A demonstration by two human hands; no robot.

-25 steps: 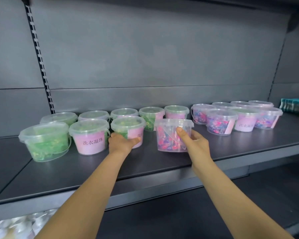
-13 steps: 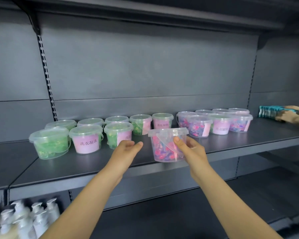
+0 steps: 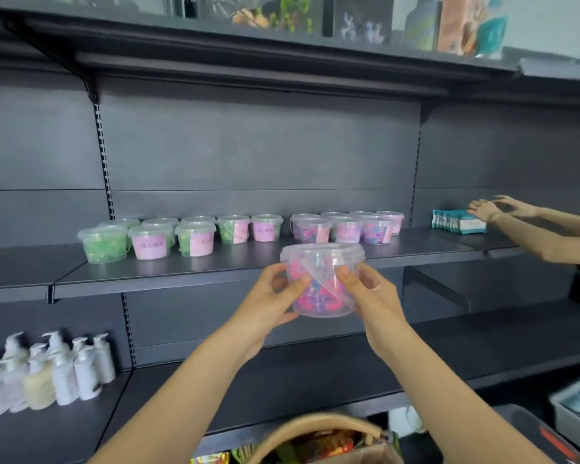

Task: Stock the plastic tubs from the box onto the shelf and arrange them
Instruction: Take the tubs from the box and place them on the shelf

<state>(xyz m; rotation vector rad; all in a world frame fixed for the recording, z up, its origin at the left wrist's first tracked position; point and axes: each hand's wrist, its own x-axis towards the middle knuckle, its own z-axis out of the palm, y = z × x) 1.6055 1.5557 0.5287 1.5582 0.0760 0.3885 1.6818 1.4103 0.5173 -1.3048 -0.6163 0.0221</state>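
I hold a clear plastic tub (image 3: 322, 279) of pink and blue beads in the air, in front of the shelf's front edge. My left hand (image 3: 272, 296) grips its left side and my right hand (image 3: 369, 289) its right side. On the dark shelf (image 3: 248, 266) stand two groups of lidded tubs: green-filled tubs (image 3: 104, 244) and pink-labelled ones (image 3: 151, 244) on the left, pink-and-blue tubs (image 3: 345, 227) on the right.
Another person's hands (image 3: 496, 209) touch teal packets (image 3: 457, 222) at the shelf's right end. White pump bottles (image 3: 44, 373) stand on the lower shelf at left. A basket with a tan handle (image 3: 318, 426) sits at the bottom. An upper shelf carries goods.
The tub was lifted off the shelf and drawn back toward me. My left hand left the green tub and joined the right on the lifted tub. The view pulled back.
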